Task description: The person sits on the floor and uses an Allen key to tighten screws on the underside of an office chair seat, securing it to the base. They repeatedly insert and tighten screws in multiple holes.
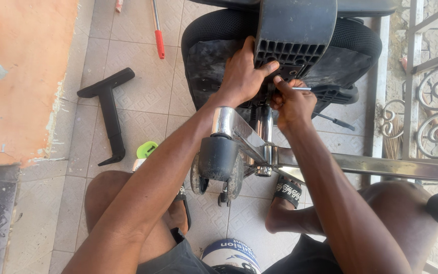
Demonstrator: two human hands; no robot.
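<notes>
An upturned black office chair [219, 61] lies on the tiled floor, its chrome star base [361, 165] and a black caster [219, 160] pointing toward me. My left hand [242, 76] presses on the chair's underside beside the ribbed black plastic bracket [290, 50]. My right hand [292, 101] pinches a thin silver hex key [302, 89] at the mechanism under the seat. The two hands touch each other at the fingertips. The chrome gas column [265, 127] runs below them.
A detached black armrest [108, 109] lies on the tiles at left. A red-handled tool [158, 35] lies at the top. A green object [146, 149] sits by my left knee. A metal gate [432, 101] stands at right, an orange wall at left.
</notes>
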